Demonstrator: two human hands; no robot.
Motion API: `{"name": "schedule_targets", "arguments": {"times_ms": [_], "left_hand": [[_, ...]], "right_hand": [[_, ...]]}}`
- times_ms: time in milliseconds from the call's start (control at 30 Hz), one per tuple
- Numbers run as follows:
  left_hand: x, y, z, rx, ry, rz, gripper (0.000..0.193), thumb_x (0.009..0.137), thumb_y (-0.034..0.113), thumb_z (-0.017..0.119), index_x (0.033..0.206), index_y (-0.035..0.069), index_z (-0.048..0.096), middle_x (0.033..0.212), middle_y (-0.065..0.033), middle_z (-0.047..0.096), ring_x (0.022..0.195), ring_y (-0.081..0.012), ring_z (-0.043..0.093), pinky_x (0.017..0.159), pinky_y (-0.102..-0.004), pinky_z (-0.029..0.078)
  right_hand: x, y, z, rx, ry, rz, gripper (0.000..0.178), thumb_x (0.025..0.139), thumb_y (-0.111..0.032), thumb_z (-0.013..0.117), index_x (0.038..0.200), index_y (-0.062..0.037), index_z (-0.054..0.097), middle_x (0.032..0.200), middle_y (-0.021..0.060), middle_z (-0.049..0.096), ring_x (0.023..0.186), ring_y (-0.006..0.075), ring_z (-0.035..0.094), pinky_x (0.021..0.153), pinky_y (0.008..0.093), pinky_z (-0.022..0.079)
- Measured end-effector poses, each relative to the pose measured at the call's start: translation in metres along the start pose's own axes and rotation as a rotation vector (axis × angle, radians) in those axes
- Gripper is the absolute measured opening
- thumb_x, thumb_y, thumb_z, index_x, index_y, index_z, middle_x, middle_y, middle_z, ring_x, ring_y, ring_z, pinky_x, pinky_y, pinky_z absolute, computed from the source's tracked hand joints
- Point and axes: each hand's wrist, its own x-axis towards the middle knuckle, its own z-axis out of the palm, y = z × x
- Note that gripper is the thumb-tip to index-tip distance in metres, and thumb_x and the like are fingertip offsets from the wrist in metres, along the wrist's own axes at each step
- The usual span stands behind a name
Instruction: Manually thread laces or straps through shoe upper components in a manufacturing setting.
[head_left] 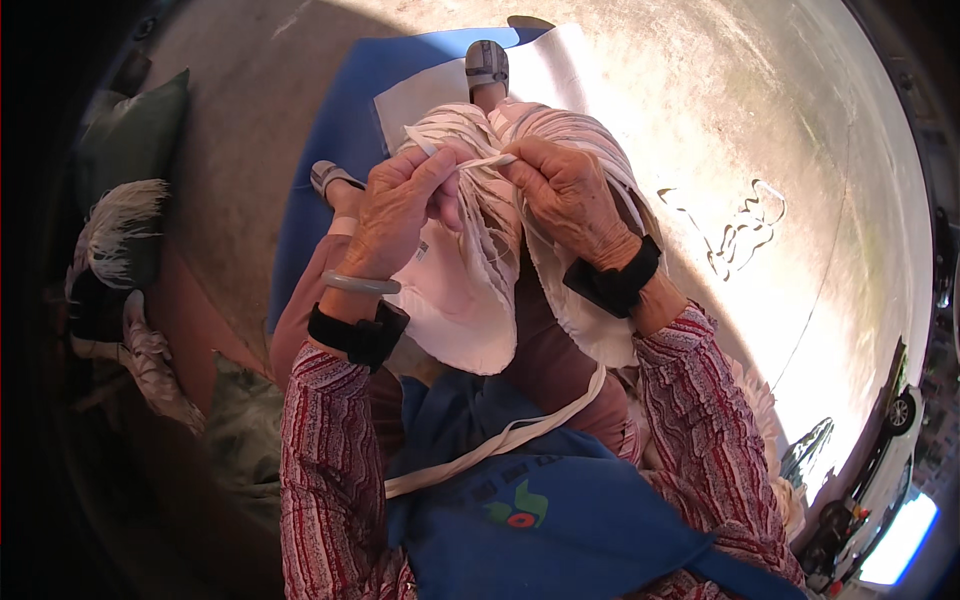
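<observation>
My left hand (405,200) and my right hand (570,190) are raised over my lap, a short gap apart. A narrow white cloth strip (484,162) runs twisted across that gap, and both hands pinch it between thumb and fingers. Below them two bundles of white cloth strips lie over my legs: the left bundle (460,320) ends in a wide rounded flap, and the right bundle (590,325) hangs beside it, partly behind my right hand. Across the blue apron (590,510) on my lap lies a longer twisted white band (510,437).
A blue sheet (330,140) with a white sheet (430,90) on it is spread under my feet. Loose strips (745,230) lie on the sunlit floor at right. A dark green sack (140,130) and a white fringed bundle (120,225) are at far left. A car (890,440) stands at far right.
</observation>
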Motion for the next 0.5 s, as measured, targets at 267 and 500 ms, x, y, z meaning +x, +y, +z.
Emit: {"name": "schedule_targets", "arguments": {"times_ms": [267, 500], "left_hand": [[-0.002, 0.012, -0.019, 0.113, 0.031, 0.065, 0.03, 0.098, 0.025, 0.052, 0.103, -0.001, 0.065, 0.074, 0.0006, 0.055, 0.058, -0.0073, 0.056, 0.054, -0.0205, 0.047], [-0.011, -0.024, -0.05, 0.299, 0.051, -0.18, 0.027, 0.095, 0.015, 0.054, 0.111, -0.006, 0.059, 0.078, -0.0065, 0.061, 0.06, -0.011, 0.06, 0.056, -0.025, 0.052]], "right_hand": [[0.014, -0.007, 0.005, 0.056, -0.169, -0.003, 0.019, 0.089, -0.019, 0.058, 0.084, -0.0005, 0.059, 0.071, 0.0191, 0.06, 0.067, 0.0361, 0.061, 0.06, 0.0416, 0.046], [0.003, 0.0, 0.011, -0.118, -0.257, 0.025, 0.015, 0.088, -0.015, 0.056, 0.089, -0.0001, 0.06, 0.079, 0.0234, 0.063, 0.079, 0.0397, 0.063, 0.07, 0.0445, 0.048]]}}
